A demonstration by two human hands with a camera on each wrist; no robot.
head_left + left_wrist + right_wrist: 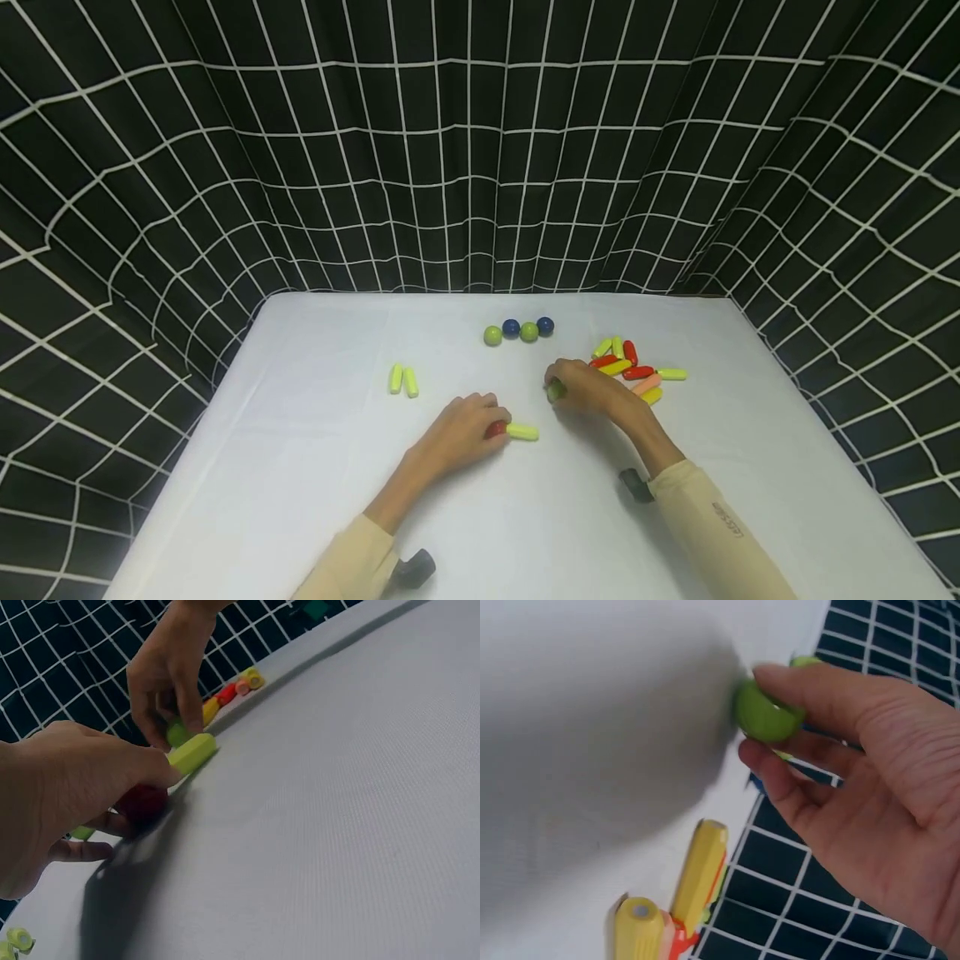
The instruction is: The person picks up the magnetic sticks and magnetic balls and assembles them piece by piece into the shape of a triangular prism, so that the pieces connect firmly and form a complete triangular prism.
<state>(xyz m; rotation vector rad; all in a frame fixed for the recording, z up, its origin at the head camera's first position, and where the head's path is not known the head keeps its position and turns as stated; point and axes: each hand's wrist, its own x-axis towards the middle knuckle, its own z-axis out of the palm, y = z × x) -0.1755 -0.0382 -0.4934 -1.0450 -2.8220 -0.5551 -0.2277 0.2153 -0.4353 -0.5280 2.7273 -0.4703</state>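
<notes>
- The left hand [465, 432] has its fingers curled around a glossy red ball [496, 429], low over the white desk [300, 500].
- A lime-yellow faceted stick [522, 432] runs out from that ball, on the right side of the left fingers; a fingertip overlaps it in the left wrist view, and whether stick and ball are joined cannot be told.
- The right hand [592, 390] pinches a green ball [766, 712] between thumb and fingertips, beyond and to the right of the lime-yellow stick's end.
- Two short lime-yellow sticks [402, 381] lie side by side to the left of the left fingers and a little farther out.
- Beyond the fingers of both hands, four balls, green and dark blue by turns [511, 328], sit in a close row.
- Just right of the right fingers, a loose pile of red, yellow, lime and peach sticks [638, 372] spreads over the desk.
- A black curtain with a white grid [480, 150] hangs farthest from the fingers.
</notes>
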